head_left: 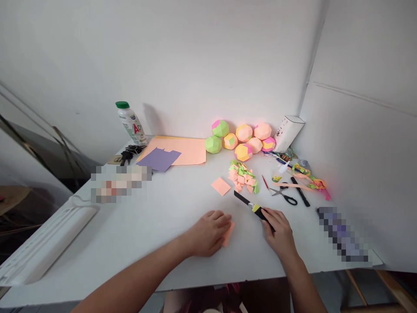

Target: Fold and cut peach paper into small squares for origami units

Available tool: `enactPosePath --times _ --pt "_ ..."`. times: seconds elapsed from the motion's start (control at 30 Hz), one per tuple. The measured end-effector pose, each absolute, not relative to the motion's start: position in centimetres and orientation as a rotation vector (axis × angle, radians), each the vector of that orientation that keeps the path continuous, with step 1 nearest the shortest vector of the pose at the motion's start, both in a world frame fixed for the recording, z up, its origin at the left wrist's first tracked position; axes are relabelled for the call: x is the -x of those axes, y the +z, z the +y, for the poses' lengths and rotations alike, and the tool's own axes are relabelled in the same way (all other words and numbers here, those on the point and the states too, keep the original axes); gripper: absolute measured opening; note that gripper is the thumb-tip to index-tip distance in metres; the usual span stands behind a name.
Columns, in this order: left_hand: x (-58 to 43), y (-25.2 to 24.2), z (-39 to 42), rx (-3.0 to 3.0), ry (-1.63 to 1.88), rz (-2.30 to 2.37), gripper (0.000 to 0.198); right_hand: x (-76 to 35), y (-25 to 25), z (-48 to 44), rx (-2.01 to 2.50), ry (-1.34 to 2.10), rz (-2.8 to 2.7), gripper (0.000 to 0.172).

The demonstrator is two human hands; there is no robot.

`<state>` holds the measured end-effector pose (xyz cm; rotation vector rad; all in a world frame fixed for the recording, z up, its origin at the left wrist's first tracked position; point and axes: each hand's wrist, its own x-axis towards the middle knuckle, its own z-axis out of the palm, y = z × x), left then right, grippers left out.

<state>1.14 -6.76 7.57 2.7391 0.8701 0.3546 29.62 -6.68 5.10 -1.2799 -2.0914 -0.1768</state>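
My left hand (pixel 210 232) lies on the table with its fingers together and curled, over a small peach piece of paper (pixel 228 235). Most of that paper is hidden under the hand. In my right hand (pixel 276 228) is a black and yellow utility knife (pixel 256 209), its dark blade extended and pointing up and left, apart from the paper. Just beyond the hands lies another peach paper rectangle (pixel 221 186). Beside it is a heap of small peach and green paper pieces (pixel 241 177).
Faceted paper balls (pixel 243 152) line the wall. Scissors (pixel 286 196), a red pencil (pixel 265 182), a black marker (pixel 300 191) and a glue bottle (pixel 280 171) lie right. Peach sheets (pixel 190 152), a purple sheet (pixel 159 160), a bottle (pixel 132 124) and a white power strip (pixel 61 239) are left.
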Motion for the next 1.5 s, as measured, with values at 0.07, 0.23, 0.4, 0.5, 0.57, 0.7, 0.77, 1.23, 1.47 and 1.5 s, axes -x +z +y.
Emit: enactPosePath --times 0.07,0.23,0.4,0.5,0.57,0.7,0.77,1.23,1.47,1.5 --pt "-1.3 7.4 -6.9 -2.719 0.31 0.993 0.039 -29.6 5.4 -7.2 1.258 -0.169 -2.094 0.031" --pt "-1.4 6.7 -6.8 -2.689 0.325 1.076 0.048 -30.2 6.5 -10.3 1.243 -0.069 -2.203 0.034" --pt "-1.2 6.2 -6.6 -2.693 0.379 0.949 0.056 -32.2 7.6 -13.6 1.34 0.043 -2.364 0.036" --pt "-1.2 6.3 -6.6 -2.668 0.406 0.962 0.046 -33.1 8.1 -14.7 1.383 0.044 -2.401 0.037" --pt "-1.2 6.4 -6.5 -2.65 0.418 1.005 0.04 -33.2 8.2 -15.1 1.374 0.027 -2.425 0.037" --pt "-1.2 6.4 -6.4 -2.648 0.431 1.029 0.034 -33.0 8.3 -15.6 1.334 0.016 -2.503 0.038" --pt "-1.1 6.3 -6.4 -2.654 0.429 1.019 0.034 -33.0 8.3 -15.8 1.329 0.01 -2.524 0.038" --pt "-1.1 6.3 -6.4 -2.69 0.425 0.996 0.034 -33.0 8.6 -15.8 1.32 -0.032 -2.549 0.037" --pt "-1.1 6.3 -6.5 -2.701 0.43 1.0 0.035 -33.0 8.4 -16.0 1.328 -0.024 -2.552 0.037" --pt "-1.1 6.3 -6.5 -2.703 0.43 1.0 0.035 -33.0 8.4 -16.0 1.327 -0.032 -2.552 0.037"
